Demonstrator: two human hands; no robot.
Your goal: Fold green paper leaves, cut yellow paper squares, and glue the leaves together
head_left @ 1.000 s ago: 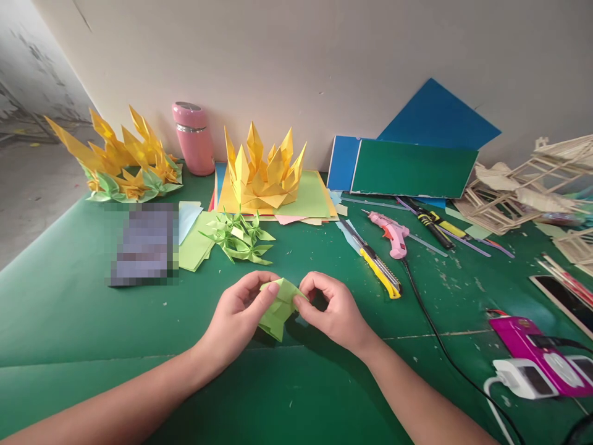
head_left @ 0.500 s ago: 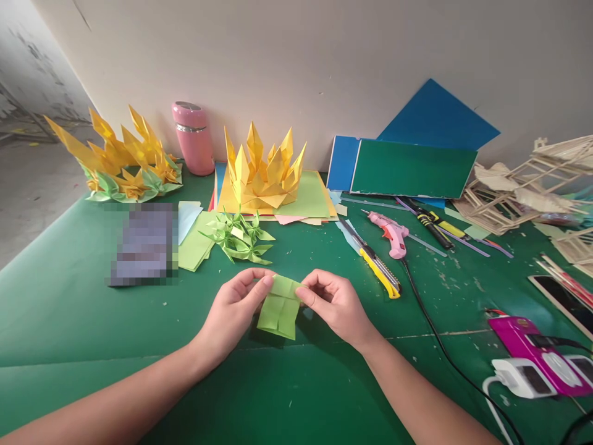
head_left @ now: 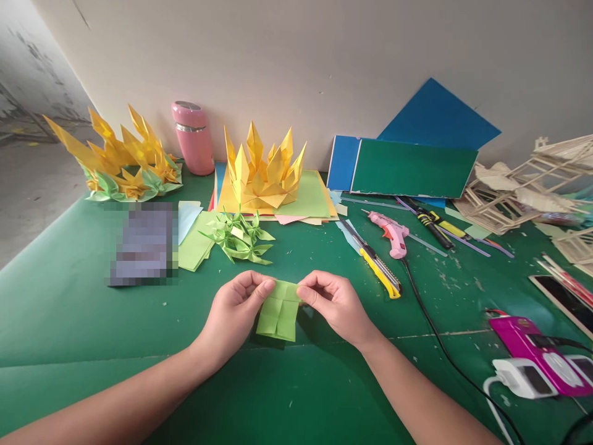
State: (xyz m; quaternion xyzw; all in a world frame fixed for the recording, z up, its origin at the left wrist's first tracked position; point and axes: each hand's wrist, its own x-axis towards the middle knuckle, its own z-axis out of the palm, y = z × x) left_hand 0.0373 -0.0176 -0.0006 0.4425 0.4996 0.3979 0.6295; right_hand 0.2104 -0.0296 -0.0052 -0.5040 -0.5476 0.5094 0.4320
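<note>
A small creased sheet of light green paper (head_left: 278, 315) hangs between my two hands, just over the green tabletop. My left hand (head_left: 239, 309) pinches its upper left corner between thumb and fingers. At the upper right corner, my right hand (head_left: 336, 307) grips the same paper in a pinch. Fold lines cross the sheet, and a band runs along its top. Beyond my hands lies a cluster of green folded paper leaves (head_left: 241, 238), with light green paper slips (head_left: 194, 244) beside it.
A yellow paper crown (head_left: 264, 179) stands on coloured sheets; another crown (head_left: 125, 164) sits left near a pink flask (head_left: 193, 139). Rightward lie a yellow utility knife (head_left: 377, 269), a pink glue gun (head_left: 391, 233) with its cord, a magenta power strip (head_left: 519, 340) and a wooden stick model (head_left: 514, 185).
The top part of the green paper has tipped, so its upper band looks narrower and its top edge lower. Both hands keep their pinch and have barely shifted.
</note>
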